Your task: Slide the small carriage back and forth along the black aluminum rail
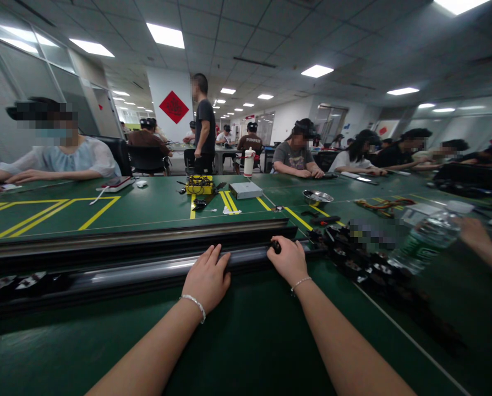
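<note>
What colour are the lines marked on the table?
Yellow lines on the green table, head view.

water bottle (425,237) rt | metal bowl (317,196) ctr | grey box (245,190) | yellow tray (199,185) w/ cables | white cup (249,163)

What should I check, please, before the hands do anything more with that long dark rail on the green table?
1. Left hand lies flat on the long rail: ok.
2. Right hand is closed on a small black part at the rail's end: ok.
3. Small black part seated firmly: cannot tell.
4. Pile of black parts crowds the rail's right end: not ok.
5. Water bottle lies tilted close beside that pile: not ok.
6. Another person's hand is close to the bottle: not ok.
</note>
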Action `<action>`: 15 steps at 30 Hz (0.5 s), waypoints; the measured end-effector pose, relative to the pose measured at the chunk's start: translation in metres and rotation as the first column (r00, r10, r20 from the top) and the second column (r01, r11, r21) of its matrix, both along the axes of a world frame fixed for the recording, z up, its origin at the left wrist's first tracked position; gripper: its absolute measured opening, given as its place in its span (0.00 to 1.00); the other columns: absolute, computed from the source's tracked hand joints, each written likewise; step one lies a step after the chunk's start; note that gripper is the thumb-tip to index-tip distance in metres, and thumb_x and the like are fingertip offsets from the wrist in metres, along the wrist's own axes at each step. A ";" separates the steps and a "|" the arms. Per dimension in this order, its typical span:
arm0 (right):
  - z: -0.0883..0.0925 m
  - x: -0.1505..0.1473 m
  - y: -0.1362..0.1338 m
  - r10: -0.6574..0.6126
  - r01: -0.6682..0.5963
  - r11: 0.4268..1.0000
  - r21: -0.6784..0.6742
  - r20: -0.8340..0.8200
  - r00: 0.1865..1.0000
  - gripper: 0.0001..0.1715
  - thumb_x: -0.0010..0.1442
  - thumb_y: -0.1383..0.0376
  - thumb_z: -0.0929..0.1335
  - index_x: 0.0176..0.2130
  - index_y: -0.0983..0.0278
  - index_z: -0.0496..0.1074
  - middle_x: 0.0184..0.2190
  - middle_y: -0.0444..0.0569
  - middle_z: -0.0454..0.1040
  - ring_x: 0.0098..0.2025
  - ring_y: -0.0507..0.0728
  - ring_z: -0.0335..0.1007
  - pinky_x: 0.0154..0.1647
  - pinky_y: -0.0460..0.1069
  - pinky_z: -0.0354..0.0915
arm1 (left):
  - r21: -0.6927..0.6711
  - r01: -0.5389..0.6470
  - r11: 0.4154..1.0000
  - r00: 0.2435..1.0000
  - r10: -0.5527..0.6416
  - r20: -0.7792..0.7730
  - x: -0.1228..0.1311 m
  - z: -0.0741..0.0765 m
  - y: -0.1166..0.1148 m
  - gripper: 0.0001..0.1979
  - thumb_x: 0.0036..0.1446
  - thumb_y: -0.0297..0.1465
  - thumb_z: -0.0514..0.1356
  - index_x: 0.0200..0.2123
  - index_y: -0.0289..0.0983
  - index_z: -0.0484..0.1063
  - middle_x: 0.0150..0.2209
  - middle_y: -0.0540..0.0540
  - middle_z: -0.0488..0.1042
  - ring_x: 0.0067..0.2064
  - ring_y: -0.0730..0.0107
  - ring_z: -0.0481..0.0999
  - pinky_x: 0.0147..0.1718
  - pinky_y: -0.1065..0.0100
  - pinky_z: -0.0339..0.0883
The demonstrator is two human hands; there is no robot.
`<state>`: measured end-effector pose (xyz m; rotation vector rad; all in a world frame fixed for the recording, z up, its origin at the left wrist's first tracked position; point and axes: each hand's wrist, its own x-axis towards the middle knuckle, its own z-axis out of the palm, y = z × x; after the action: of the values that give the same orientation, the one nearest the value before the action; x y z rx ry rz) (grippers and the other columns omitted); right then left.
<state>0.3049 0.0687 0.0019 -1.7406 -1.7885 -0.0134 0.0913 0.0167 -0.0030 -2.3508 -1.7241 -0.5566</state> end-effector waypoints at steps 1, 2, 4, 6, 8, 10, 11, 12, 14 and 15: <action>-0.001 0.000 0.000 -0.006 0.006 1.000 0.005 0.003 1.000 0.15 0.49 0.63 0.61 0.38 0.59 0.68 0.40 0.45 0.71 0.47 0.57 0.62 0.55 0.59 0.41 | 0.001 -0.001 1.000 1.000 0.001 -0.003 0.000 0.000 0.000 0.22 0.51 0.33 0.53 0.51 0.39 0.63 0.57 0.42 0.58 0.59 0.60 0.54 0.55 0.59 0.51; -0.002 0.000 0.000 -0.010 0.010 1.000 0.008 0.007 1.000 0.15 0.49 0.63 0.61 0.38 0.59 0.68 0.41 0.45 0.71 0.49 0.57 0.61 0.56 0.60 0.38 | 0.003 -0.001 1.000 1.000 0.001 -0.007 0.000 0.000 0.000 0.22 0.51 0.33 0.53 0.51 0.39 0.63 0.57 0.42 0.58 0.59 0.60 0.54 0.55 0.59 0.51; -0.004 0.000 0.001 -0.009 0.009 1.000 0.006 0.008 1.000 0.15 0.49 0.63 0.61 0.39 0.59 0.68 0.42 0.46 0.71 0.52 0.58 0.59 0.56 0.61 0.38 | 0.000 -0.003 1.000 1.000 0.003 -0.011 0.000 0.000 0.000 0.22 0.51 0.33 0.53 0.51 0.39 0.62 0.57 0.42 0.58 0.59 0.60 0.54 0.55 0.59 0.51; -0.005 0.001 0.002 -0.010 0.010 1.000 0.003 0.002 1.000 0.15 0.49 0.63 0.61 0.39 0.59 0.68 0.42 0.46 0.71 0.52 0.58 0.58 0.56 0.61 0.39 | -0.006 -0.008 1.000 1.000 0.008 -0.010 0.000 0.000 0.000 0.22 0.51 0.33 0.53 0.51 0.40 0.63 0.57 0.43 0.58 0.59 0.61 0.54 0.55 0.59 0.52; -0.005 0.001 0.003 -0.011 0.011 1.000 0.003 -0.005 1.000 0.15 0.49 0.63 0.61 0.38 0.58 0.68 0.41 0.45 0.71 0.52 0.58 0.59 0.55 0.60 0.40 | -0.010 -0.012 1.000 1.000 0.012 -0.006 0.000 0.000 0.000 0.22 0.51 0.33 0.53 0.51 0.40 0.62 0.57 0.44 0.58 0.59 0.61 0.54 0.55 0.58 0.52; -0.005 0.001 0.004 -0.011 0.011 1.000 0.002 -0.009 1.000 0.14 0.49 0.63 0.62 0.38 0.58 0.68 0.41 0.45 0.71 0.51 0.57 0.59 0.55 0.59 0.41 | -0.008 -0.013 1.000 1.000 0.013 -0.004 0.000 0.000 0.000 0.22 0.51 0.33 0.53 0.51 0.40 0.62 0.57 0.44 0.58 0.59 0.61 0.54 0.55 0.58 0.52; -0.005 0.001 0.004 -0.010 0.010 1.000 0.000 -0.011 1.000 0.14 0.49 0.62 0.62 0.38 0.58 0.68 0.41 0.45 0.71 0.51 0.57 0.59 0.55 0.59 0.41 | -0.007 -0.013 1.000 1.000 0.013 -0.004 0.000 0.000 0.000 0.22 0.51 0.33 0.53 0.51 0.40 0.62 0.57 0.44 0.58 0.59 0.61 0.54 0.55 0.58 0.52; -0.005 0.001 0.004 -0.010 0.010 1.000 -0.001 -0.013 1.000 0.14 0.49 0.62 0.62 0.38 0.58 0.68 0.41 0.45 0.72 0.51 0.57 0.59 0.55 0.59 0.41 | -0.005 -0.013 1.000 1.000 0.013 -0.004 0.000 0.000 0.000 0.22 0.51 0.33 0.53 0.51 0.40 0.62 0.57 0.44 0.58 0.59 0.60 0.54 0.55 0.58 0.52; -0.005 0.002 0.004 -0.007 0.007 1.000 -0.003 -0.017 1.000 0.14 0.49 0.62 0.62 0.38 0.58 0.68 0.41 0.45 0.72 0.51 0.57 0.59 0.55 0.58 0.42 | -0.001 -0.011 1.000 1.000 0.011 -0.003 0.000 0.000 0.000 0.22 0.51 0.33 0.53 0.51 0.40 0.63 0.57 0.44 0.58 0.59 0.60 0.54 0.55 0.58 0.52; -0.005 0.002 0.004 -0.006 0.006 1.000 -0.002 -0.019 1.000 0.14 0.49 0.63 0.62 0.37 0.58 0.68 0.41 0.45 0.72 0.51 0.57 0.59 0.55 0.58 0.42 | 0.000 -0.011 1.000 1.000 0.011 -0.002 0.000 0.000 0.000 0.22 0.51 0.33 0.53 0.51 0.40 0.63 0.57 0.44 0.58 0.59 0.60 0.54 0.55 0.58 0.52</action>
<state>0.3067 0.0727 -0.0028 -1.7416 -1.7707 0.0021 0.0916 0.0171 -0.0035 -2.3398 -1.7346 -0.5529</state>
